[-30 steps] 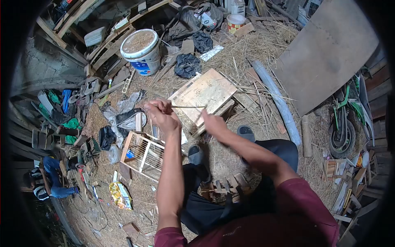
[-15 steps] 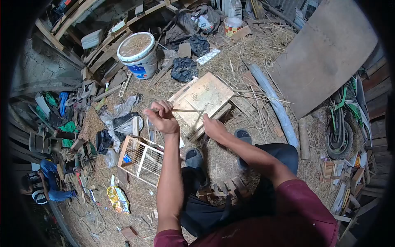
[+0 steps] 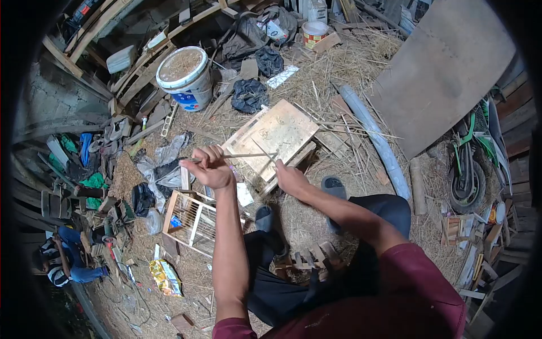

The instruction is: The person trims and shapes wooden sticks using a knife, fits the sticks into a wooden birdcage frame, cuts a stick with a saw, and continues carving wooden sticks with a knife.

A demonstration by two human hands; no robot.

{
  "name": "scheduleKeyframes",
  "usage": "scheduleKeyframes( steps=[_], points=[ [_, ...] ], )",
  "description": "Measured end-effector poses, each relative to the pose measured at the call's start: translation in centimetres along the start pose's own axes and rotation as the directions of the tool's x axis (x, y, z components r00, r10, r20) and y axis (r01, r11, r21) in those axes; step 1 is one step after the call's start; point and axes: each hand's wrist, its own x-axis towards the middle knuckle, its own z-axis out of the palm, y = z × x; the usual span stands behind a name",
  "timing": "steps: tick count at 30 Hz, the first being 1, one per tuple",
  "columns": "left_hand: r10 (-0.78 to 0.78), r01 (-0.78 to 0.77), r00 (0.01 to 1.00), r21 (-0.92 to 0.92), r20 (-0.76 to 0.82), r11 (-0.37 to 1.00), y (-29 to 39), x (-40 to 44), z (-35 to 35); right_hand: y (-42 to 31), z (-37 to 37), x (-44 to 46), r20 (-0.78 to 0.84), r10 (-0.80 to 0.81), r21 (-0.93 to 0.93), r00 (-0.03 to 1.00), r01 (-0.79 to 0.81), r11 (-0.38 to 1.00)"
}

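My left hand (image 3: 210,167) is closed around one end of a thin wooden stick (image 3: 248,155), which runs to the right over a low wooden block-like bench (image 3: 291,127). My right hand (image 3: 291,179) is closed at the bench's near edge. From its fingers a thin, dark, blade-like piece (image 3: 263,148) slants up and left, crossing close to the stick's far end. Whether the two touch is unclear, and the part inside my right fist is hidden.
A slatted wooden cage (image 3: 195,223) stands left of my feet. Beyond the bench are a lidded bucket (image 3: 183,76) and black plastic bags (image 3: 249,95). A grey pole (image 3: 375,141), a leaning board (image 3: 446,73) and a small motorbike (image 3: 471,164) are right. Another person (image 3: 70,257) sits far left.
My left hand has moved left and slightly down, drawing the stick with it. My right hand has stayed nearly in place at the bench edge. The view has shifted slightly.
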Motion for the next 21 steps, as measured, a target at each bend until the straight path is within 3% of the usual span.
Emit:
scheduleKeyframes(
  steps=[5, 8, 12, 15, 16, 17, 21],
  points=[
    [0.009, -0.002, 0.992, 0.056, -0.126, 0.998, -0.1, 0.2, 0.4, 2.5, 1.1, 0.3, -0.021, 0.098, -0.068, 0.995, -0.099, 0.993],
    [0.0, 0.026, 0.976, 0.117, -0.218, 0.993, 0.3, 0.3, 0.7, 2.6, 1.8, 0.0, -0.02, 0.035, -0.074, 0.999, -0.037, 0.997],
    [-0.001, 0.018, 0.986, 0.101, -0.165, 0.995, 0.0, -0.1, 1.2, 2.8, 0.5, -0.4, 0.026, 0.109, -0.137, 0.994, -0.105, 0.985],
    [0.012, 0.01, 0.989, 0.141, -0.149, 0.99, 0.2, -0.3, 1.3, 3.3, 1.0, -0.5, -0.001, 0.096, -0.085, 0.995, -0.095, 0.992],
    [0.003, 0.022, 0.984, 0.137, -0.18, 0.99, 0.3, -0.5, 1.3, 3.7, 0.8, -1.1, -0.008, 0.102, -0.066, 0.995, -0.102, 0.993],
    [-0.001, 0.028, 0.979, 0.129, -0.204, 0.991, 0.1, -0.4, 1.4, 4.7, -0.3, -1.1, 0.058, 0.128, -0.159, 0.99, -0.117, 0.98],
    [-0.023, 0.034, 0.967, 0.038, -0.253, 0.999, 0.4, 0.1, 1.5, 3.4, -0.5, 0.5, 0.097, 0.143, -0.058, 0.985, -0.138, 0.989]
  ],
)
